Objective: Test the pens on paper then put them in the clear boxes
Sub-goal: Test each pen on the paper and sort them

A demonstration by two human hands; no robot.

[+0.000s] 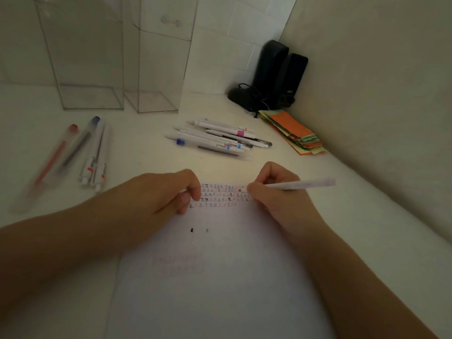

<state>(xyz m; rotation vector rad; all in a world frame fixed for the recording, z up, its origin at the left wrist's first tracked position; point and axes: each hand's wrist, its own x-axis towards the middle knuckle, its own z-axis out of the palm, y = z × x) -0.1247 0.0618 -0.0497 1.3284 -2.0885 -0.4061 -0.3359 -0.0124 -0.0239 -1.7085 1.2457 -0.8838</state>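
Testing goes on: the right hand (271, 189) pinches a white pen (303, 185) over the marked paper (220, 277), the left hand (171, 192) curls on it, pen piles (215, 138) wait, and both clear boxes (90, 69) look empty.

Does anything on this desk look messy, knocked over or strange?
Nothing looks damaged or spilled. The stack of coloured paper slips by the wall is fanned out unevenly, and the pens lie in a loose heap. Both clear boxes stand upright with no pens inside.
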